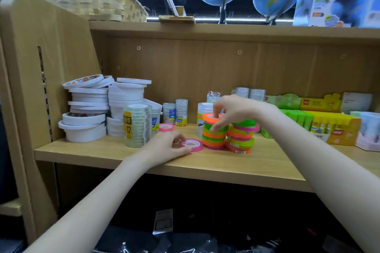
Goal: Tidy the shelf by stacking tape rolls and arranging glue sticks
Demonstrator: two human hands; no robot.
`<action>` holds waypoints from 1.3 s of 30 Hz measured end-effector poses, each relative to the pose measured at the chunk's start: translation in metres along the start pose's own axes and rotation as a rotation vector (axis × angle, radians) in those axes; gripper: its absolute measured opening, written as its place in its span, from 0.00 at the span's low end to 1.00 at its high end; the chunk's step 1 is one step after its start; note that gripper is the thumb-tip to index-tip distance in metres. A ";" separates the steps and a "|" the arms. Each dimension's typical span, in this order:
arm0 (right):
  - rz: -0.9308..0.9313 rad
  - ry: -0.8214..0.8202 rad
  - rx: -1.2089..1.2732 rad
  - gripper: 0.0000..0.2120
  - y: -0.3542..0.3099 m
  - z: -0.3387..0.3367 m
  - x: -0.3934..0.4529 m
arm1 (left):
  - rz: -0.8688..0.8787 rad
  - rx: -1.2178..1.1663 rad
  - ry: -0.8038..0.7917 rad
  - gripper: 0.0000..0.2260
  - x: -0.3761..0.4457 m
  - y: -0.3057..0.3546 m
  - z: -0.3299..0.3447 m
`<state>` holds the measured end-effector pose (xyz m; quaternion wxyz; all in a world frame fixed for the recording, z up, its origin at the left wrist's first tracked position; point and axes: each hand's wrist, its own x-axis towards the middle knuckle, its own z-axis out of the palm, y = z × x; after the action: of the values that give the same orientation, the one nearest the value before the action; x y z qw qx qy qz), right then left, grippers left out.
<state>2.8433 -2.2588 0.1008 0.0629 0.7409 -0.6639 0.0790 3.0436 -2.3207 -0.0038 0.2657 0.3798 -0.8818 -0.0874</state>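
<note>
Little print is reading clearly on this shelf.
A large "12" is showing in dark digits on the yellow label of the clear tape sleeve (137, 125), with Chinese characters above it too blurred to make out. Red brand tags are showing on the glue stick boxes (337, 127) and the globe box (337, 4), but their lettering is staying illegible.

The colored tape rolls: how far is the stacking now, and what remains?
Done: two neon stacks stand side by side. In hand: the right hand holds the top orange roll; the left hand grips a flat pink roll. Left: another pink roll behind, and the glue stick boxes.
</note>
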 end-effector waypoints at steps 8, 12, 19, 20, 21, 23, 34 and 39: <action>0.058 0.317 0.294 0.13 0.053 0.004 -0.047 | -0.052 -0.503 0.304 0.08 0.009 0.013 -0.025; 0.078 0.306 0.509 0.18 0.063 0.035 -0.047 | -0.009 -0.604 0.422 0.08 0.021 0.043 -0.040; 0.111 0.487 0.775 0.34 0.049 0.068 -0.051 | -0.063 -0.705 0.147 0.26 0.040 0.073 0.004; 0.095 0.476 0.782 0.39 0.047 0.074 -0.052 | -0.079 -0.772 0.135 0.28 0.038 0.073 0.013; 0.081 0.454 0.767 0.41 0.045 0.078 -0.052 | -0.085 -0.846 0.114 0.27 0.036 0.075 0.021; 0.081 0.430 0.705 0.43 0.044 0.082 -0.050 | -0.099 -0.954 0.086 0.27 0.034 0.077 0.033; 0.116 0.425 0.841 0.38 0.084 0.077 -0.058 | -0.070 -0.923 -0.027 0.29 0.054 0.094 0.048; 0.185 0.475 1.053 0.40 0.086 0.076 -0.057 | -0.074 -0.894 0.023 0.39 0.063 0.107 0.052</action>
<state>2.7539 -2.2281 0.0144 -0.1738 0.5733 -0.5649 0.5674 2.9134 -2.2943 0.0160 0.4100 0.2597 -0.7404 -0.4650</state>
